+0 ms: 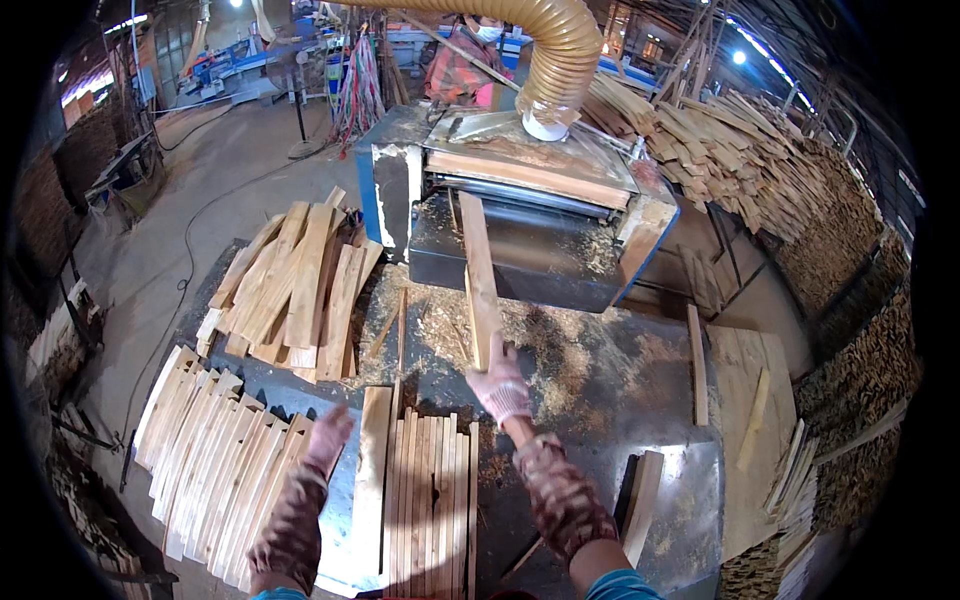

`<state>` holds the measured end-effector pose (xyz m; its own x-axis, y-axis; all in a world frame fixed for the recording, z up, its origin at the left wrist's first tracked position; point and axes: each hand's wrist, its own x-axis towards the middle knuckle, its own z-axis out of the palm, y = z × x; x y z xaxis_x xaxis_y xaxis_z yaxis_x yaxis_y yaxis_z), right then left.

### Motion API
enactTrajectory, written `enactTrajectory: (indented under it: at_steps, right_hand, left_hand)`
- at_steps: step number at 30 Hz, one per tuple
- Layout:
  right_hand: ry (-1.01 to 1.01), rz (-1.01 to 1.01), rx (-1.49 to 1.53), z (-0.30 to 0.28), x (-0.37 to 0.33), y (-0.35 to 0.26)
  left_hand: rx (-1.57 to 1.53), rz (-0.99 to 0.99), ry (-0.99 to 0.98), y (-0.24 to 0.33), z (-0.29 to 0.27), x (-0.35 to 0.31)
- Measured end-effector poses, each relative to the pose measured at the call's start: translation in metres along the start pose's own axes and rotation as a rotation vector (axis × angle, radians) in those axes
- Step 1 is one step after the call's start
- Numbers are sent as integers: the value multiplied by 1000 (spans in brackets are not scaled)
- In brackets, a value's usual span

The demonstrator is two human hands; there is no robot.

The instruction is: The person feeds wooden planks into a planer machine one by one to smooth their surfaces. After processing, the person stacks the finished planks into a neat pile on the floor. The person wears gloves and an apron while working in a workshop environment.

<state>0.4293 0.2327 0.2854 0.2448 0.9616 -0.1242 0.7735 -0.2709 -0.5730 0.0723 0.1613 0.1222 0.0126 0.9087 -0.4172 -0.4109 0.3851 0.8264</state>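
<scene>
A long wooden board point(482, 265) reaches from my right hand up to the rollers of a thickness planer point(520, 190). My right hand point(500, 384), in a pale knitted glove, is closed around the board's near end. My left hand point(330, 438) is gloved too and hovers at the right edge of a row of stacked wooden strips point(215, 450), holding nothing, its somewhat blurred fingers stretched out. Between my forearms lies a second bundle of narrow strips point(430, 500), with a wider plank point(372, 470) on its left side.
Rough boards point(300, 275) are heaped left of the planer. A ribbed yellow hose point(560, 60) rises from its top. Wood shavings point(560, 350) cover the dark metal table point(590, 425). Another person point(465, 65) is behind the machine. Large timber piles point(740, 160) stand at right.
</scene>
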Motion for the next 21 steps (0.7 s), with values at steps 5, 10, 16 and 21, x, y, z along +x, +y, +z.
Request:
enactTrajectory:
  at_steps: [5, 10, 16, 21]
  right_hand:
    - [-377, 271, 1410, 54, -81, 140]
    - [-721, 264, 1818, 15, -156, 152]
    - [-717, 227, 1772, -8, -198, 153]
    - [-825, 228, 1544, 4, -225, 178]
  left_hand:
    - [938, -55, 91, -121, -9, -133]
    - [395, -75, 290, -188, -37, -157]
    - [134, -292, 56, -129, -14, -153]
    - [791, -113, 287, -135, 56, -169]
